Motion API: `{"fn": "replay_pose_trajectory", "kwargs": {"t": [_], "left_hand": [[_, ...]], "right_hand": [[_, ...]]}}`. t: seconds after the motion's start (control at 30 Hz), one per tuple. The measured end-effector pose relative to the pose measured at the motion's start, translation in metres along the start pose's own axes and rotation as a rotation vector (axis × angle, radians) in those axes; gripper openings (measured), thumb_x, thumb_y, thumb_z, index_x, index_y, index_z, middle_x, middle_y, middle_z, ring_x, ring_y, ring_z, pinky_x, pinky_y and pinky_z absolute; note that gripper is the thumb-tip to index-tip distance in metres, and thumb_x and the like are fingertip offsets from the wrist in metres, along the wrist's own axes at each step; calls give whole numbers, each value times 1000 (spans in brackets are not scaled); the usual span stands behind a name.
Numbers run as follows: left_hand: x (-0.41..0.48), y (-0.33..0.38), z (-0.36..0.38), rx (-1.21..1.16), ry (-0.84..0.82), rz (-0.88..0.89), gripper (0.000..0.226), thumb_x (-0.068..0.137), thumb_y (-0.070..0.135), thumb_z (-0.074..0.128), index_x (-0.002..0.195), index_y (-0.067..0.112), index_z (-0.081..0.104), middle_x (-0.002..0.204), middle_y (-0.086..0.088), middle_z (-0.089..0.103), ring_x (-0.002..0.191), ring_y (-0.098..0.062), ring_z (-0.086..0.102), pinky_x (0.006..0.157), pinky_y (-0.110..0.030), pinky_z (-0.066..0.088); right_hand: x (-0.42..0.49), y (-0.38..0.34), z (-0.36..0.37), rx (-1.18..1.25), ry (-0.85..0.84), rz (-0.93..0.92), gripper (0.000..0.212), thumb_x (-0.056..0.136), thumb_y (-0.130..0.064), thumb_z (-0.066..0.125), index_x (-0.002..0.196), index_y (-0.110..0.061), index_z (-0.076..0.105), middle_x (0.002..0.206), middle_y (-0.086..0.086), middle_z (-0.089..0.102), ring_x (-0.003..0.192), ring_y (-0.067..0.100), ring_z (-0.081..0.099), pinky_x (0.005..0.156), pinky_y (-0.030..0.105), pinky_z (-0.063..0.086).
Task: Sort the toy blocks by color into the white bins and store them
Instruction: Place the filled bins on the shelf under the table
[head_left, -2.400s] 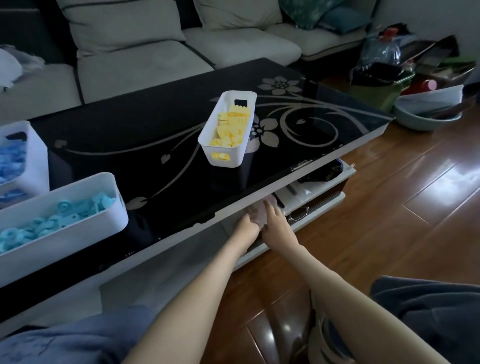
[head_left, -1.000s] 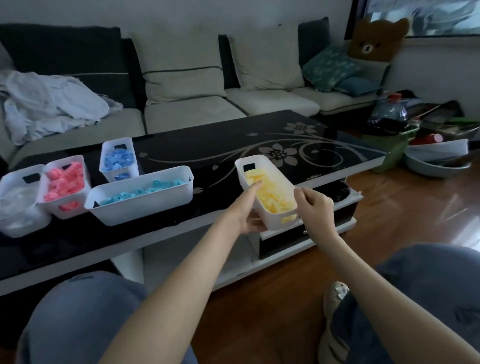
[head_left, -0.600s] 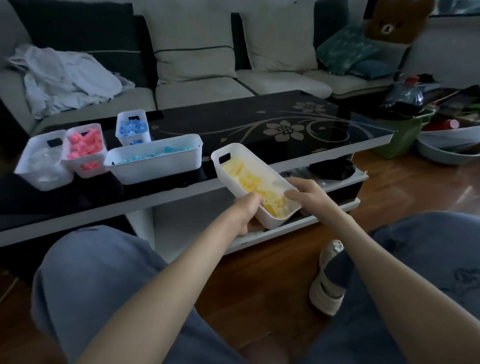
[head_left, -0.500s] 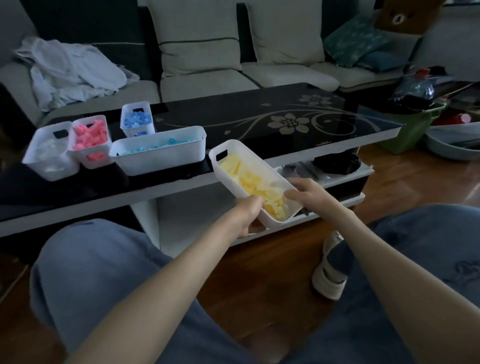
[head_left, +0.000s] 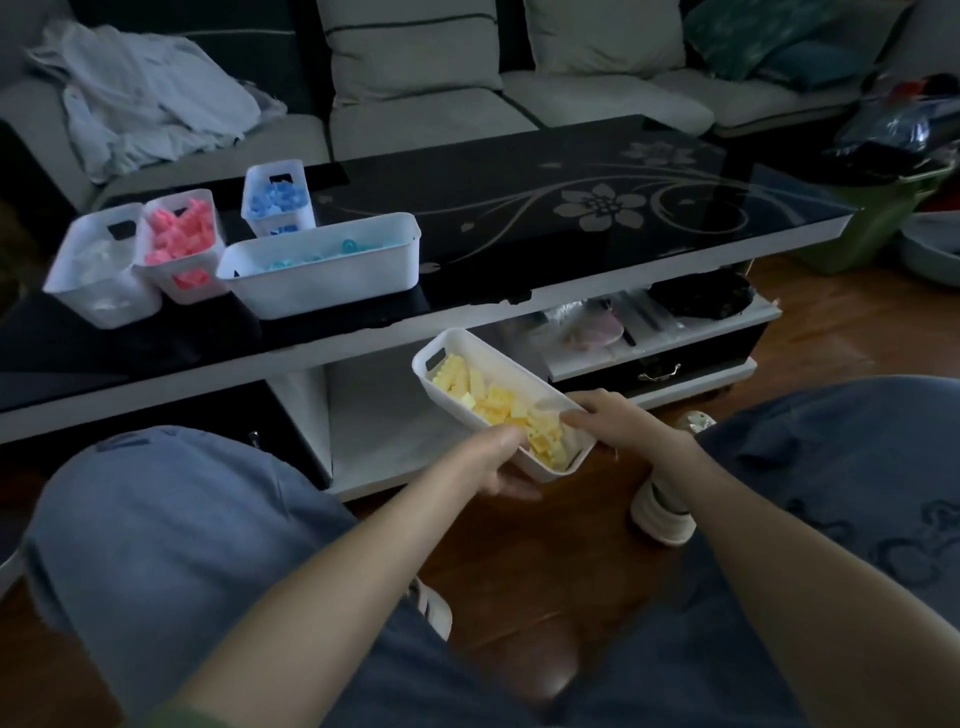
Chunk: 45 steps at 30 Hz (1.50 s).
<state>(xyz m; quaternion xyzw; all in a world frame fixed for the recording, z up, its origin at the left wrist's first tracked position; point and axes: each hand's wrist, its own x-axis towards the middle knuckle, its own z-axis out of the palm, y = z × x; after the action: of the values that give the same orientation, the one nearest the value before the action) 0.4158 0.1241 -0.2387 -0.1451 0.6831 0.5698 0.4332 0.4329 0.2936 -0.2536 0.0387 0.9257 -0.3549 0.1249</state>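
Holding the white bin of yellow blocks (head_left: 506, 366) between them, both grips are closed on its near end. The left grip (head_left: 493, 457) has its thumb on the left rim and its fingers curled beneath the base. The right grip (head_left: 618, 421) has its fingers hooked over the right rim. The bin hangs in the air, off the black glass surface (head_left: 519, 208) and below its near edge, over the wooden floor (head_left: 545, 545) between the person's knees. Its slotted end points far and left. The yellow blocks (head_left: 498, 402) lie heaped inside, mostly toward the near end. On the left part of the surface stand four more white bins. A long bin of light-blue pieces (head_left: 332, 283) is nearest. A small bin of blue blocks (head_left: 275, 167) stands just beyond it. A bin of pink blocks (head_left: 179, 199) touches the long bin's left end, and a bin of pale pieces (head_left: 124, 312) stands furthest left. A sofa (head_left: 415, 119) with a heap of clothes (head_left: 145, 98) runs along the far side.
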Motion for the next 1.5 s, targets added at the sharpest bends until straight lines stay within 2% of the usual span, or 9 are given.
{"fn": "replay_pose_trajectory", "kwargs": {"t": [0.23,0.43,0.57,0.7,0.9,1.1,1.23,1.37,1.5], "left_hand": [[55,-10,5,-117,-2,-65,21,99,8,28,111,8,46,91,-14,61,77,-22,64,65,-38,58],[113,-1,-6,-198,104,-112,23,98,12,37,114,9,53,96,-10,64,76,-20,65,50,-30,58],[156,4,-11,-75,257,-45,28,97,21,37,119,15,53,107,-8,64,86,-24,68,54,-27,55],[179,9,-17,71,345,9,20,97,17,37,110,14,52,107,-8,60,92,-25,61,61,-30,53],[209,17,-23,-223,192,-8,28,92,12,53,119,18,53,102,-7,66,93,-23,65,83,-35,54],[204,36,-26,-67,228,115,54,99,9,38,147,31,24,142,-1,43,126,-24,45,87,-34,41],[189,43,-24,54,343,188,54,97,2,33,147,22,25,143,-5,43,126,-26,45,97,-36,42],[148,56,-21,121,304,245,44,96,3,34,138,14,38,137,-8,47,117,-23,48,84,-27,39],[94,73,-25,174,293,426,34,99,6,35,129,13,49,129,-3,53,109,-18,53,69,-18,42]], "right_hand": [[38,29,24,50,-20,120,17,98,-23,44,89,-26,58,72,-4,55,55,6,48,37,9,35],[87,48,48,87,37,250,30,98,-31,43,94,-10,64,91,12,62,88,30,60,68,32,45],[117,55,64,183,65,384,26,96,-28,43,89,-9,58,88,12,61,90,31,59,68,27,39],[139,60,75,361,35,518,22,95,-25,46,109,-12,57,71,2,58,55,13,54,45,15,40],[156,78,86,935,19,632,37,87,-5,57,123,-6,50,75,9,60,55,18,55,45,24,45],[164,75,85,666,-22,548,64,88,-3,56,144,-11,28,130,13,52,99,25,59,84,36,50],[160,55,73,389,-63,519,52,89,-14,54,138,-9,38,106,9,61,78,17,58,66,25,47],[145,16,57,235,-12,352,33,92,-15,48,124,-8,54,109,9,63,75,13,62,69,28,51],[120,-32,39,222,132,192,24,93,-12,44,115,-10,55,83,3,64,71,18,62,59,27,49]]}}
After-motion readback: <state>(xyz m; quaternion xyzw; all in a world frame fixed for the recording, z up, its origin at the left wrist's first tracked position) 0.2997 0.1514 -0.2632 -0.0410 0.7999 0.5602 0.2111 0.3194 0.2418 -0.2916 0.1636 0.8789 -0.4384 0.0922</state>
